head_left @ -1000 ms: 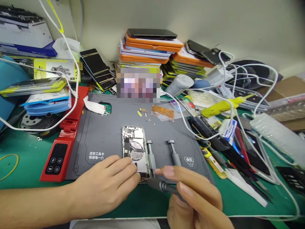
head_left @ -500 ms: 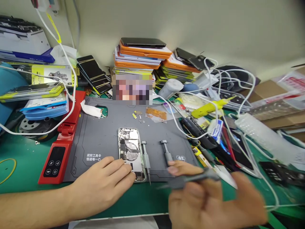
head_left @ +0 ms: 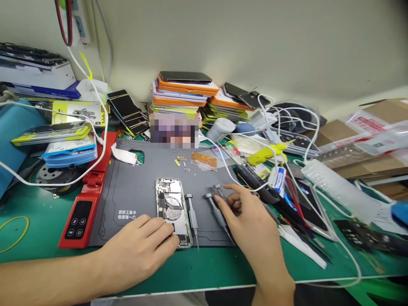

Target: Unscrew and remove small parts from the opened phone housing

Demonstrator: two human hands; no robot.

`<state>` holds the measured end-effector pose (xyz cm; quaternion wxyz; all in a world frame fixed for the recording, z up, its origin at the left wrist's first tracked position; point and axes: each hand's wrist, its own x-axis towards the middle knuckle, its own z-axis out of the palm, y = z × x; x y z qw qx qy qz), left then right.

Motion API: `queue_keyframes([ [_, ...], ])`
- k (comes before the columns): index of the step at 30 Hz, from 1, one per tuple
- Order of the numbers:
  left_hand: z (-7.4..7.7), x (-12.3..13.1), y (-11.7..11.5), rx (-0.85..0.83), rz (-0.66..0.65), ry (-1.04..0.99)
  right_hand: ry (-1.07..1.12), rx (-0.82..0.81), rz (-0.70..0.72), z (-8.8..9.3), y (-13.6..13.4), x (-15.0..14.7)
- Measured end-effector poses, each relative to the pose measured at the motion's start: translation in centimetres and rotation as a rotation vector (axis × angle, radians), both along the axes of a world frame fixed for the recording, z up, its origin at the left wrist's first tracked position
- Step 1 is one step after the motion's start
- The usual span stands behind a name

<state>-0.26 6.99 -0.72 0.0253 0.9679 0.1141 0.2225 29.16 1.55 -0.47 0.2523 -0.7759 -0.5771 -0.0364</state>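
Note:
An opened phone (head_left: 175,225) lies on the grey mat (head_left: 143,170), its inner parts and round silver coil bare. My left hand (head_left: 143,242) rests over its lower left part, fingers curled together against it. One grey precision screwdriver (head_left: 192,214) lies just right of the phone, tip toward me. Farther right, a second screwdriver (head_left: 218,214) lies on the mat beside my right thumb. My right hand (head_left: 245,212) has thumb and fingers closed round a third screwdriver (head_left: 217,188); most of that tool is hidden by the hand.
Small parts (head_left: 181,161) and an orange flex sheet (head_left: 204,160) lie at the mat's far side. A red device (head_left: 78,223) borders the left edge. White cables (head_left: 223,148), tweezers and a yellow tube (head_left: 264,155) crowd the right. Stacked boxes (head_left: 188,87) stand behind.
My right hand has moved away from me to the mat. The screwdriver it held in the air is no longer raised; two now lie together there. My left hand stays on the phone.

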Motion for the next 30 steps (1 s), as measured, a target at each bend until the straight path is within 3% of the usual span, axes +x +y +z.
queue_keyframes([
  [10, -0.1, 0.0, -0.1, 0.01, 0.016, -0.008, -0.18, 0.038, 0.139, 0.6, -2.5, -4.4],
  [18, -0.1, 0.1, -0.1, 0.009, 0.02, -0.006, 0.001, 0.02, 0.128, 0.7, -0.7, -6.3],
  [22, -0.2, 0.2, -0.1, 0.007, 0.022, -0.028, 0.091, 0.056, 0.064, 1.0, -0.9, -5.9],
  [27, -0.5, 0.2, -0.2, 0.011, 0.023, -0.021, 0.168, 0.082, -0.162, 1.2, -2.8, -3.3],
  [30, -0.4, 0.2, -0.2, 0.015, 0.024, -0.016, 0.088, -0.023, -0.102, 0.9, -3.6, -1.8],
])
